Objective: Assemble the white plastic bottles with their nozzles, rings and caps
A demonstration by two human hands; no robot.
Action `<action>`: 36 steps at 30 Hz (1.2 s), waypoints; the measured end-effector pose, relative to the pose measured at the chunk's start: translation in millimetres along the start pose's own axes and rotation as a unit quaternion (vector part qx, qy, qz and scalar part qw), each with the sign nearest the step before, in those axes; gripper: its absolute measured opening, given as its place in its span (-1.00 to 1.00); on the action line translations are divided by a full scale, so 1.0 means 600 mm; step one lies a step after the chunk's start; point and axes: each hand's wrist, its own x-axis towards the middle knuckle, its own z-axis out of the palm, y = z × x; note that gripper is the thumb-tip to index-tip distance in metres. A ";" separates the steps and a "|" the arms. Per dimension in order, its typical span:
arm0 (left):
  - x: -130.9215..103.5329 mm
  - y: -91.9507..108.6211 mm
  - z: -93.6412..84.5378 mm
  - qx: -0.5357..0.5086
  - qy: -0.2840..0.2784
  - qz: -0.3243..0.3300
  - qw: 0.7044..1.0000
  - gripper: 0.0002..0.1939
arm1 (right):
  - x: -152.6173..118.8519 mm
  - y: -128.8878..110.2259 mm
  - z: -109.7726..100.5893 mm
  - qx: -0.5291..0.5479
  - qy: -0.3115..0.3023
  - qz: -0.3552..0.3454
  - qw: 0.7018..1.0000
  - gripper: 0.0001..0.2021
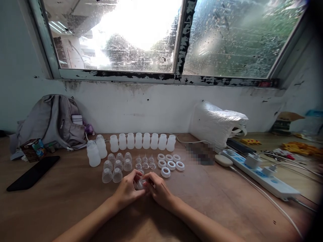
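Observation:
My left hand [130,185] and my right hand [158,189] meet near the front middle of the table. Both have their fingers closed around a small translucent bottle part [140,184]; fingers cover much of it, so its exact kind is unclear. Just beyond the fingertips are several clear bottle nipples [145,165] in rows. To their left, several clear domed caps [117,164] stand open side down. On the right lie several white collar rings [171,165]. Behind them, frosted baby bottles [138,140] form a row, and two capped bottles [93,153] stand at the left.
A grey backpack [54,121], a small carton [33,149] and a black phone [32,173] are on the left. To the right are a silvery padded bag [214,124], a white power strip [262,174] with plugs, and trailing cables. A wall with a window rises behind.

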 end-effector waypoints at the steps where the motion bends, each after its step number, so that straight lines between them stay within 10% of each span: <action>1: 0.001 0.000 -0.001 -0.018 -0.007 -0.005 1.000 -0.66 | 0.000 -0.002 0.000 -0.003 -0.001 -0.005 1.000 -0.91; 19: 0.009 -0.007 -0.014 -0.208 -0.091 -0.046 0.973 -0.67 | -0.001 -0.006 -0.006 -0.027 -0.019 -0.064 0.997 -0.86; 29: 0.001 -0.023 0.004 -0.445 -0.126 -0.158 0.872 -0.71 | -0.001 -0.011 -0.011 0.052 0.027 0.025 0.998 -0.80; 36: 0.003 -0.029 0.008 -0.380 -0.090 -0.150 0.908 -0.73 | 0.002 -0.010 -0.009 0.058 -0.050 0.028 0.997 -0.81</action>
